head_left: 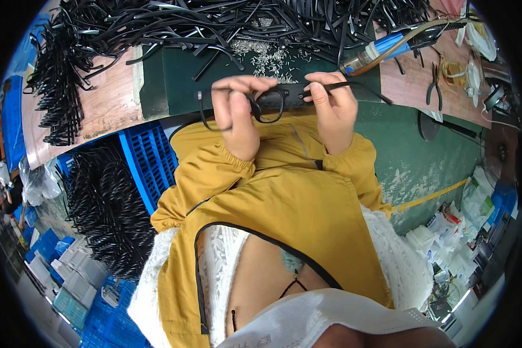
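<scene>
My left hand (238, 116) is closed round a black eyeglass frame front (283, 107), its rims showing on both sides of the fingers. The fingers are slightly blurred and cover part of the frame. My right hand (335, 113) pinches a black temple arm (365, 88) between thumb and fingers, its long end pointing right. The hinge end of the temple is near the frame, with a small gap between them. Both hands are just above the near edge of the bench, over a dark green mat (180, 78). Small silvery screws or pins (275, 61) lie scattered beyond the hands.
Loose black temple arms (185, 23) are heaped across the bench's far side, with more stacked at its left (61, 93). At right lie a blue-bodied handheld driver (383, 49) with a hose and black-handled pliers (434, 90). Below left are a blue crate (151, 156) and bundled black parts (104, 209).
</scene>
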Demonstrator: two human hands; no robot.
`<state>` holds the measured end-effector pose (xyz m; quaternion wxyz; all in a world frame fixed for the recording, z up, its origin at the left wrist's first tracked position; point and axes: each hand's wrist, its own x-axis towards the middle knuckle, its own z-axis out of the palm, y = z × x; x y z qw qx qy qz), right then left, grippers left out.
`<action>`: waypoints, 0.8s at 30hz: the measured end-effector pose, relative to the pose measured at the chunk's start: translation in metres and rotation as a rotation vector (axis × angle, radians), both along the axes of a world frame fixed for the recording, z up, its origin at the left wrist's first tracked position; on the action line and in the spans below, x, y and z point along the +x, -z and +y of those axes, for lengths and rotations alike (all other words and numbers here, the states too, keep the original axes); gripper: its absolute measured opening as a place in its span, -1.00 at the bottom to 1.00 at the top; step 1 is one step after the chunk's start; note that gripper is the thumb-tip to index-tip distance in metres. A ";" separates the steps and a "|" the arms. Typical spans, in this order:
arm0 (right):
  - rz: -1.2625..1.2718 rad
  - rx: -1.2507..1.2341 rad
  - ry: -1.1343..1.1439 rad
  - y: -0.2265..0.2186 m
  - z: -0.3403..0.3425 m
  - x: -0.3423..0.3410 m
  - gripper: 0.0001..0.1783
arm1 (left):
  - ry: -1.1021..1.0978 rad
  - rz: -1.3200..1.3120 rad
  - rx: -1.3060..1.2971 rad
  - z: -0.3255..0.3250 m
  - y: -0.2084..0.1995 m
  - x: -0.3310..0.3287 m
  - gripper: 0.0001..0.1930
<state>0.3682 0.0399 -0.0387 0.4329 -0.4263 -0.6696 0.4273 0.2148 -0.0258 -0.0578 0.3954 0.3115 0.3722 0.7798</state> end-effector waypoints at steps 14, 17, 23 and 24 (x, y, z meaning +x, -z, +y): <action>0.018 -0.010 -0.017 0.020 0.007 -0.020 -0.89 | -0.056 0.556 -0.033 -0.042 0.050 0.007 -0.35; -0.056 0.193 -0.028 0.027 0.004 -0.024 -0.90 | -0.075 0.633 0.003 -0.040 0.043 0.008 -0.33; 0.033 -0.159 -0.453 -0.013 0.022 -0.008 -0.65 | -0.013 0.130 -0.079 -0.029 0.004 -0.013 -0.51; 0.053 -0.275 -0.546 -0.025 0.027 -0.008 -0.57 | -0.052 -0.053 -0.188 -0.027 -0.003 -0.022 -0.59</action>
